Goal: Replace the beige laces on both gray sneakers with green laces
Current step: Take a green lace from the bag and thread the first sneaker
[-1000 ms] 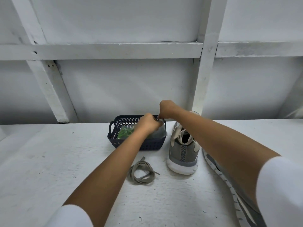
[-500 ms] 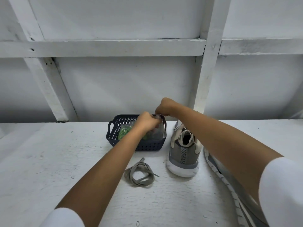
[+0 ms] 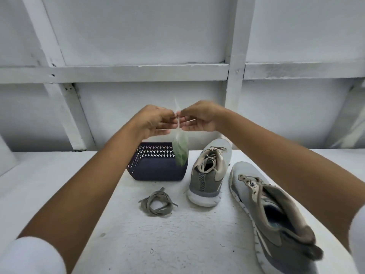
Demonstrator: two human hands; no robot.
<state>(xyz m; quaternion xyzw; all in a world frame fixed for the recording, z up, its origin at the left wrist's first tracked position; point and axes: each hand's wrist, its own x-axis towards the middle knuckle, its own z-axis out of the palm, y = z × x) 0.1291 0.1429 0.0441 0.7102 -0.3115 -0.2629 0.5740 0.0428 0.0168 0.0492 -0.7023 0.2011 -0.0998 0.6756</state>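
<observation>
Both hands are up in the air in front of the person, meeting at the top of a small clear plastic bag (image 3: 178, 135). The left hand (image 3: 156, 121) and right hand (image 3: 201, 117) each pinch the bag's neck between thumb and fingertips, knuckles almost touching, with the other fingers loosely curled underneath. The bag hangs straight down from that pinch, and the green laces (image 3: 180, 155) sit bunched in the bottom of it. It's a bit motion-blurred, so how the laces are folded is hard to tell.

The bag dangles over the right end of a dark navy perforated basket (image 3: 156, 171) that sits at the back of the white table (image 3: 177, 244), against the white beamed wall (image 3: 138, 32). Whether the bag's bottom is clear of the basket rim can't be told from this angle.

Just right of the basket stands one gray sneaker (image 3: 207, 180), upright, heel toward the camera, beige laces in its eyelets. Further right and closer in, the second gray sneaker (image 3: 276, 220) is tipped over toward its side, tongue flopped open and eyelet strip bare. A loose beige lace (image 3: 157, 202) lies coiled on the table in front of the basket, near the upright shoe's heel but not touching it. White sleeves (image 3: 29, 256) show at both bottom corners.
</observation>
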